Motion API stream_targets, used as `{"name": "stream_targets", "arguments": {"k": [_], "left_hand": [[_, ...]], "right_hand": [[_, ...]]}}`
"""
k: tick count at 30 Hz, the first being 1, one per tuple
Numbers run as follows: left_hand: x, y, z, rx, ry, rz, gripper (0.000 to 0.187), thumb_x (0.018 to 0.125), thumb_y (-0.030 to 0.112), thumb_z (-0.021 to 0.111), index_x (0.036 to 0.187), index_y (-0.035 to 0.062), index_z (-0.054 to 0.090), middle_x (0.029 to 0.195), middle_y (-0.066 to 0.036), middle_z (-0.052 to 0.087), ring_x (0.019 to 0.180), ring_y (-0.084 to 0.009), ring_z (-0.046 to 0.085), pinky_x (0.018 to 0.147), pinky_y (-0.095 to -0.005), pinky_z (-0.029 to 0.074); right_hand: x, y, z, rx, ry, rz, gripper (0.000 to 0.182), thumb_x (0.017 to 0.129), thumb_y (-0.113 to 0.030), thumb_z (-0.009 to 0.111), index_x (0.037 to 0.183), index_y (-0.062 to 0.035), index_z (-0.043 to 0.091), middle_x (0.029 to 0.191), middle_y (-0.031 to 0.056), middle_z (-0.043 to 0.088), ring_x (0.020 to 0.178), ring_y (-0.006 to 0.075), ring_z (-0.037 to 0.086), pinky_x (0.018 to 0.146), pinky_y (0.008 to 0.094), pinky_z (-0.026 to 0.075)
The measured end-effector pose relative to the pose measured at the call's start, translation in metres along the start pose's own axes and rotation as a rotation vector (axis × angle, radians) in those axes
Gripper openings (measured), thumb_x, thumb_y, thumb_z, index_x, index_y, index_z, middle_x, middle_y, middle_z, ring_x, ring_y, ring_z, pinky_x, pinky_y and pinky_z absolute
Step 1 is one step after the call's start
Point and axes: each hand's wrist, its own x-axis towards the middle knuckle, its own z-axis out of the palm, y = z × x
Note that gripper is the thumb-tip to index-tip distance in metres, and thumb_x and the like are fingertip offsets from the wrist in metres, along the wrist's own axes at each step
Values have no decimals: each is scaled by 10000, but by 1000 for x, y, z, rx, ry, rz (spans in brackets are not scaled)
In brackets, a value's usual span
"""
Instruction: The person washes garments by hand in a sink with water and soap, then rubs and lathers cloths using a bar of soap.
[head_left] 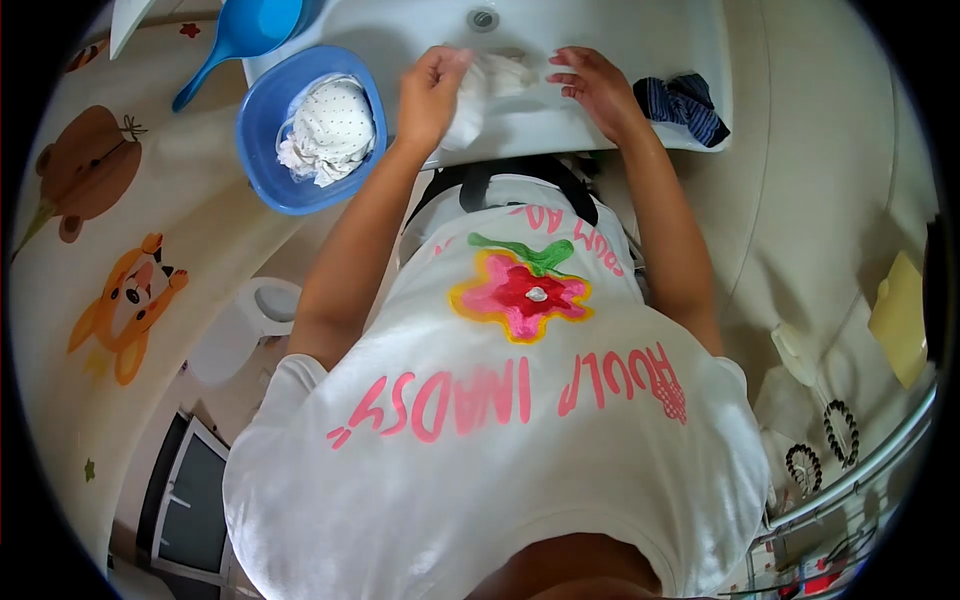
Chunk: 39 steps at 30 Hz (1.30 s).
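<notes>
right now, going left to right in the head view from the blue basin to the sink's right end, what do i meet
Blue basin → left hand → white cloth → right hand → navy striped fabric

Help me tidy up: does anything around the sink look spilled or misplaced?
No spill shows. The blue basin juts past the left edge of the sink, its support hidden, so it may look precarious. The dark striped cloth lies crumpled at the sink's right corner, apart from the white cloth in the left hand.
</notes>
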Motion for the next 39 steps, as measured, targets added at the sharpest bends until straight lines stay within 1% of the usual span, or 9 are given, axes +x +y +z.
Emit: {"name": "stream_targets", "arguments": {"k": [5,11,17,21,25,29,32,35,39], "left_hand": [[-12,19,4,-67,-249,-156,193,919,178,666,1002,4,659,837,7,668,755,-36,562,694,-199,448],[-30,48,-2,-176,-421,-236,190,899,109,671,1059,13,635,907,-5,669,815,-53,579,746,-211,461],[-22,27,-8,-195,-234,-190,192,920,134,655,1070,22,615,919,-2,660,825,-46,560,767,-201,447],[-7,17,-2,394,154,-126,219,933,229,648,995,19,653,708,-27,631,689,-48,543,613,-245,448],[18,3,3,813,304,-48,272,907,344,623,887,77,673,730,-175,670,658,-373,650,604,-439,509],[47,-37,10,1018,409,-190,357,959,394,536,876,70,662,722,-180,668,664,-409,636,621,-481,498],[65,-60,12,1046,411,-244,338,986,351,474,911,70,646,722,-202,662,681,-430,638,630,-512,503],[78,-85,7,1066,367,-283,218,961,262,507,993,87,634,854,-204,669,813,-385,650,698,-483,510],[80,-119,10,1170,439,194,169,872,226,555,928,78,614,981,-174,618,964,-332,579,875,-434,465]], "right_hand": [[17,26,13,-454,-163,-2,504,846,-286,683,1292,-91,555,1234,50,586,1048,189,576,849,320,470],[42,40,14,-486,-477,23,346,904,-191,594,1227,-66,585,1219,27,586,1069,164,554,958,295,421],[51,32,10,246,-490,479,285,954,-263,581,1119,-32,596,1079,32,609,1024,128,562,926,288,440],[66,43,-7,-23,-394,334,377,905,-233,663,1179,14,586,1173,89,598,1057,160,561,935,305,437],[90,49,-23,-68,-134,286,342,868,-168,716,1157,-8,626,1122,60,625,1029,146,583,893,275,474],[113,58,-9,55,-35,207,283,897,-222,690,1096,-22,660,924,11,654,829,110,591,723,251,480],[127,58,9,-497,61,153,262,957,-291,582,1034,-56,670,833,69,672,751,207,626,707,374,503],[149,80,15,-1092,86,-289,315,992,-322,497,974,-46,648,801,176,660,758,321,644,729,438,509],[146,61,41,-1334,87,-22,318,973,-341,514,1093,-56,591,879,210,653,888,372,620,816,470,496]]}}
